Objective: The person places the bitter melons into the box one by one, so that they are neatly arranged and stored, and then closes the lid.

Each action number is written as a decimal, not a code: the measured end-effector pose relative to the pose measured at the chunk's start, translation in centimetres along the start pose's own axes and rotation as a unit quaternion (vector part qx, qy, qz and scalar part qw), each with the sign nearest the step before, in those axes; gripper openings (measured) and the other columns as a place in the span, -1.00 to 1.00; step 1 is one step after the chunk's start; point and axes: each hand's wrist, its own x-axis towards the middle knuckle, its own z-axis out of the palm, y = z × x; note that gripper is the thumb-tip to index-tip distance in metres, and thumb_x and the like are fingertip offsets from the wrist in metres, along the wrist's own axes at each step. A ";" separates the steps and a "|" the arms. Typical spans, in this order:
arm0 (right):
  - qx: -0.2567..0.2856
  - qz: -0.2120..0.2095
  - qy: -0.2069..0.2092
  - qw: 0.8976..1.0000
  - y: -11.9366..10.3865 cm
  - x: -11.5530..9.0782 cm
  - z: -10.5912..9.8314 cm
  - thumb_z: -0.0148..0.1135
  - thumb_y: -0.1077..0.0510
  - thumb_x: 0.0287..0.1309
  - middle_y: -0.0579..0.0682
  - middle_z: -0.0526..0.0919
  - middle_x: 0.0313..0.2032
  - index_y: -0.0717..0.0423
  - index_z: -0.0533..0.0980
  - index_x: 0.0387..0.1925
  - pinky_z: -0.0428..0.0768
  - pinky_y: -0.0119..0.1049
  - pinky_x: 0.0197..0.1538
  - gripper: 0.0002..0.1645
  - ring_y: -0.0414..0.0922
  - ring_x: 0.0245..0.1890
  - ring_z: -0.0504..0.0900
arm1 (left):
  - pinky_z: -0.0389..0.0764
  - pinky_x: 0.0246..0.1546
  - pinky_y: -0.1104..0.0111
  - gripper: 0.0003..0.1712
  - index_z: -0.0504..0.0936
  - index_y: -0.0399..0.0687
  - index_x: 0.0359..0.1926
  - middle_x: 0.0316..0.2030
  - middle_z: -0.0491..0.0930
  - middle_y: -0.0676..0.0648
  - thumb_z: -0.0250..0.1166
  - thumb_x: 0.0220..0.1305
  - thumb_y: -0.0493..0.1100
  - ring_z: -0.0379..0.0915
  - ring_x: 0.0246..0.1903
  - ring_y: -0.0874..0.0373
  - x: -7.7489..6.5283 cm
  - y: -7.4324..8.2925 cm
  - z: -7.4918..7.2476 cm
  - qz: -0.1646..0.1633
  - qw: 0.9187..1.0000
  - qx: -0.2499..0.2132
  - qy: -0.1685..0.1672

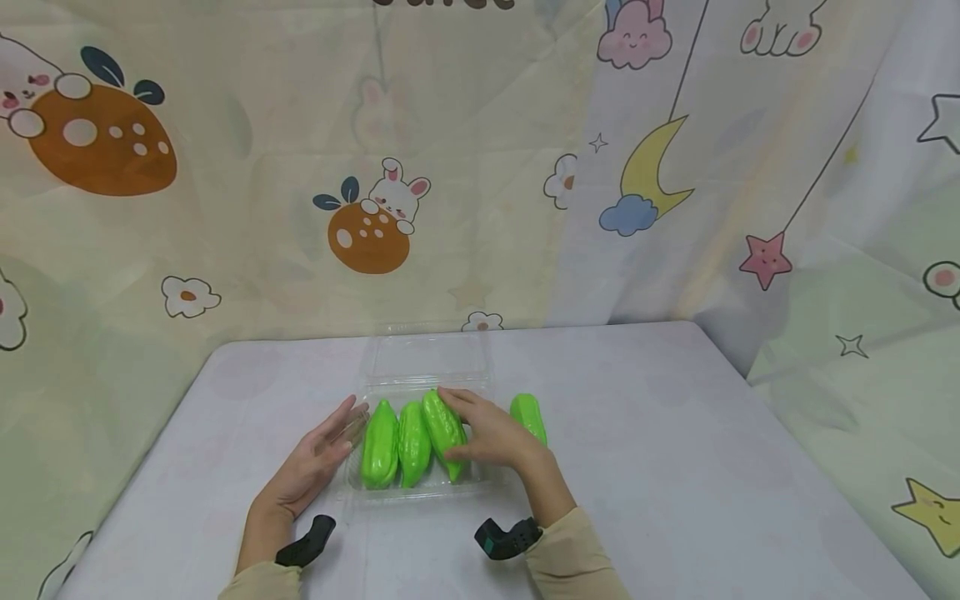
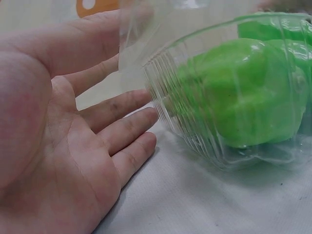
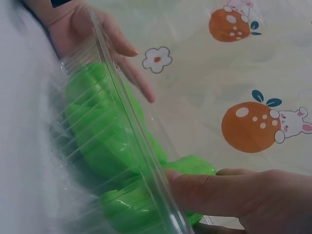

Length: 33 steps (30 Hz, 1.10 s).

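Observation:
A clear plastic clamshell box lies open on the table, its lid folded back. Inside, side by side, are three glossy bright green vegetables, long and tapering with lumpy sides: the left one, the middle one and the right one. My right hand grips the right vegetable between thumb and fingers, at the box's right side. My left hand is at the box's left wall, palm toward it, fingers extended with their tips at the ridged plastic.
Another green vegetable lies on the white-covered table, right of the box, partly behind my right forearm. A cartoon-printed cloth hangs behind the table's far edge. Dark bands are worn on both wrists.

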 end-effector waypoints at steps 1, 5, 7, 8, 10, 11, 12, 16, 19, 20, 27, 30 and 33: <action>0.001 0.001 0.000 1.000 0.0 0.0 0.0 0.47 0.00 -0.07 -0.11 0.12 0.45 -0.12 0.02 0.47 0.29 -0.07 0.38 0.14 -0.04 0.42 0.20 | -0.35 0.37 -0.23 -0.18 -0.10 0.09 0.50 0.49 -0.05 -0.12 0.08 0.34 -0.29 -0.27 0.49 -0.13 0.0 0.0 0.0 -0.001 1.000 0.000 0.000; 0.001 0.002 -0.002 1.000 0.0 0.0 0.1 0.47 0.00 -0.07 -0.11 0.12 0.45 -0.13 0.02 0.47 0.29 -0.07 0.38 0.14 -0.04 0.42 0.19 | -0.35 0.38 -0.22 -0.18 -0.10 0.09 0.50 0.49 -0.05 -0.11 0.08 0.35 -0.28 -0.27 0.49 -0.13 0.0 0.1 0.1 -0.002 1.000 0.000 0.000; -0.001 0.002 -0.002 1.000 0.0 0.0 0.1 0.47 -0.01 -0.07 -0.10 0.13 0.45 -0.11 0.03 0.47 0.29 -0.07 0.38 0.13 -0.03 0.42 0.19 | -0.34 0.38 -0.22 -0.18 -0.10 0.09 0.50 0.49 -0.05 -0.11 0.08 0.35 -0.28 -0.26 0.49 -0.12 0.0 0.1 0.1 -0.002 1.000 -0.001 0.001; -0.001 0.003 -0.003 1.000 0.1 0.0 0.1 0.47 -0.01 -0.06 -0.10 0.13 0.45 -0.11 0.03 0.47 0.29 -0.07 0.37 0.13 -0.03 0.42 0.20 | -0.34 0.38 -0.22 -0.18 -0.09 0.10 0.50 0.49 -0.05 -0.11 0.08 0.35 -0.28 -0.25 0.49 -0.12 0.0 0.1 0.1 -0.003 1.000 -0.002 0.001; 0.001 0.006 -0.003 1.000 0.0 0.1 0.1 0.47 -0.01 -0.06 -0.09 0.13 0.45 -0.11 0.04 0.46 0.30 -0.07 0.37 0.12 -0.03 0.42 0.20 | -0.34 0.38 -0.21 -0.18 -0.09 0.10 0.50 0.49 -0.05 -0.11 0.09 0.35 -0.28 -0.25 0.48 -0.12 0.0 0.1 0.0 -0.003 1.000 -0.004 0.000; 0.002 0.008 -0.003 1.000 0.0 0.1 0.1 0.47 -0.01 -0.06 -0.09 0.14 0.44 -0.09 0.05 0.46 0.30 -0.06 0.37 0.12 -0.02 0.42 0.20 | -0.34 0.38 -0.21 -0.18 -0.09 0.10 0.50 0.49 -0.05 -0.10 0.09 0.35 -0.28 -0.24 0.48 -0.12 0.0 0.1 0.0 -0.004 1.000 -0.004 0.001; 0.002 0.011 -0.002 1.000 0.0 0.1 0.1 0.47 -0.02 -0.07 -0.08 0.14 0.44 -0.09 0.05 0.46 0.31 -0.07 0.37 0.12 -0.02 0.41 0.21 | -0.34 0.38 -0.21 -0.18 -0.09 0.10 0.50 0.49 -0.05 -0.10 0.09 0.34 -0.28 -0.23 0.48 -0.12 0.0 0.0 0.0 -0.004 1.000 -0.005 0.001; -0.002 0.020 -0.002 1.000 -0.1 0.0 0.1 0.47 -0.04 -0.07 -0.08 0.15 0.44 -0.08 0.06 0.46 0.33 -0.09 0.35 0.12 -0.03 0.39 0.25 | -0.34 0.38 -0.22 -0.17 -0.09 0.10 0.50 0.49 -0.04 -0.11 0.11 0.34 -0.26 -0.23 0.48 -0.12 0.1 -0.1 0.0 -0.003 1.000 -0.004 0.002; -0.006 0.023 0.000 1.000 -0.2 0.0 0.2 0.47 -0.05 -0.07 -0.06 0.17 0.44 -0.03 0.06 0.46 0.34 -0.13 0.35 0.12 -0.04 0.38 0.27 | -0.34 0.38 -0.22 -0.17 -0.09 0.10 0.50 0.49 -0.04 -0.10 0.11 0.33 -0.25 -0.23 0.48 -0.12 0.1 -0.1 0.0 -0.004 1.000 -0.003 0.002; -0.006 0.025 -0.001 1.000 -0.2 0.1 0.2 0.47 -0.05 -0.07 -0.06 0.17 0.44 -0.02 0.06 0.46 0.33 -0.14 0.36 0.13 -0.05 0.38 0.27 | -0.35 0.37 -0.23 -0.17 -0.09 0.10 0.50 0.49 -0.05 -0.10 0.11 0.33 -0.25 -0.23 0.48 -0.13 0.1 -0.1 0.0 -0.003 1.000 -0.003 0.002; -0.016 0.044 0.001 0.999 -0.2 0.1 0.3 0.47 -0.07 -0.08 -0.05 0.21 0.42 -0.02 0.08 0.45 0.27 -0.14 0.39 0.12 -0.06 0.41 0.22 | -0.35 0.37 -0.24 -0.17 -0.08 0.13 0.50 0.49 -0.03 -0.07 0.12 0.33 -0.25 -0.23 0.49 -0.09 0.1 -0.2 0.0 -0.001 1.000 0.011 0.007; -0.015 0.052 0.003 0.999 -0.3 0.1 0.3 0.47 -0.07 -0.09 -0.02 0.22 0.41 -0.02 0.09 0.45 0.29 -0.11 0.38 0.11 -0.03 0.41 0.23 | -0.34 0.37 -0.25 -0.16 -0.08 0.13 0.50 0.49 -0.03 -0.07 0.13 0.32 -0.24 -0.23 0.49 -0.08 0.1 -0.2 0.0 -0.002 1.000 0.014 0.010; -0.016 0.059 0.003 0.998 -0.4 0.1 0.3 0.47 -0.09 -0.08 0.02 0.22 0.41 -0.02 0.11 0.44 0.31 -0.08 0.36 0.10 0.00 0.39 0.25 | -0.33 0.37 -0.23 -0.16 -0.07 0.14 0.50 0.49 -0.02 -0.06 0.14 0.32 -0.23 -0.23 0.49 -0.07 0.1 -0.1 0.1 -0.005 1.000 0.016 0.013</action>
